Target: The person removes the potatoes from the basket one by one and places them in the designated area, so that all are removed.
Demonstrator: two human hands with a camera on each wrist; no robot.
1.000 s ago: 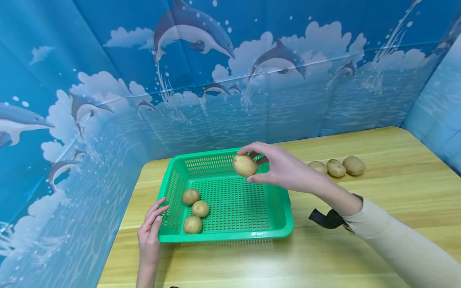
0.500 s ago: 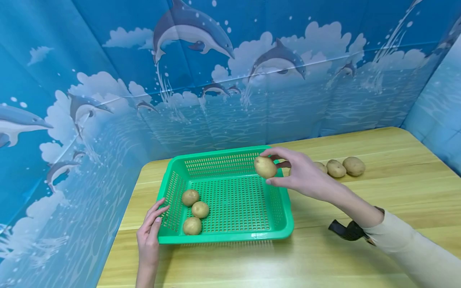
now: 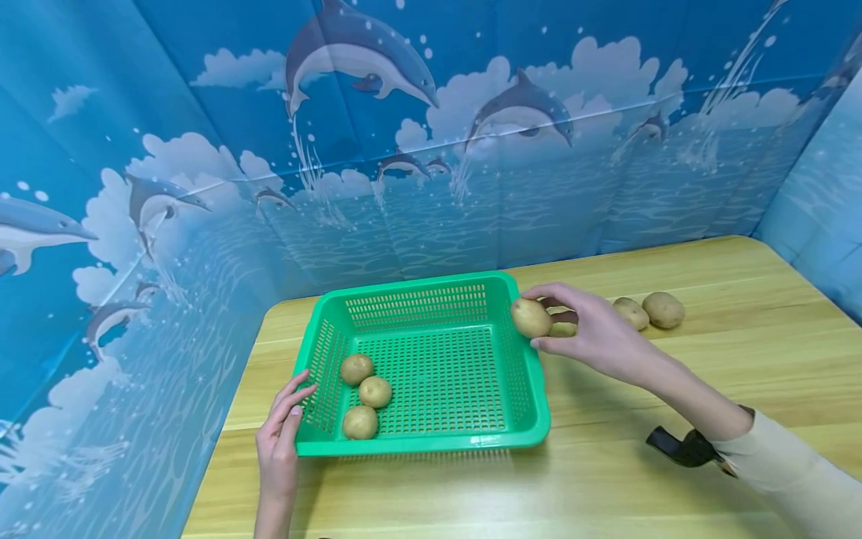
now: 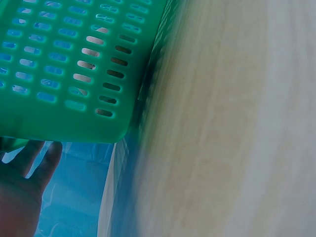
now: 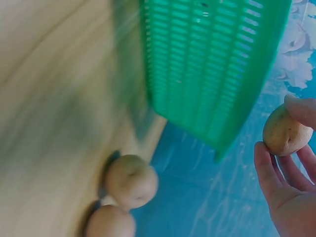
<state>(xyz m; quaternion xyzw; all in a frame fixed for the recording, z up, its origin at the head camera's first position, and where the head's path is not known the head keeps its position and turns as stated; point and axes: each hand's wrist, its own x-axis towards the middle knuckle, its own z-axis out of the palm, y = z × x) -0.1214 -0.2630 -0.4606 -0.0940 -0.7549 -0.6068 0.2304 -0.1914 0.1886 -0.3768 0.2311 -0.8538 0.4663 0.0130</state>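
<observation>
Compared with half a second ago, the right hand point(image 3: 599, 333) and the potato point(image 3: 530, 318) it grasps have shifted rightward — from just inside the green basket point(image 3: 417, 448) to its right rim, as the head view shows it — while the basket and the left hand point(image 3: 277, 434) look unmoved.

At the far left, that left hand touches the basket's left rim with fairly straight fingers, not plainly clenched on anything. Just inside lie three potatoes point(image 3: 375, 391), grouped on the basket's perforated floor near its left wall.

At the right rim, the grasped potato is pinched between thumb and fingers; the right wrist view shows it apart from the basket, though its exact height is unclear. Between those fingers shows what looks like another potato point(image 3: 564, 328), and farther right two more potatoes point(image 3: 648, 311) sit side by side on the table point(image 3: 471, 501).

My judgement of the risks: a fingertip pinch on a rounded skin could slip, and a drop here might land on either side of the rim. A low pass could knock the rim and slide the basket, since the left hand's hold seems light. Lowering carelessly could bump the table potatoes and set them rolling.
</observation>
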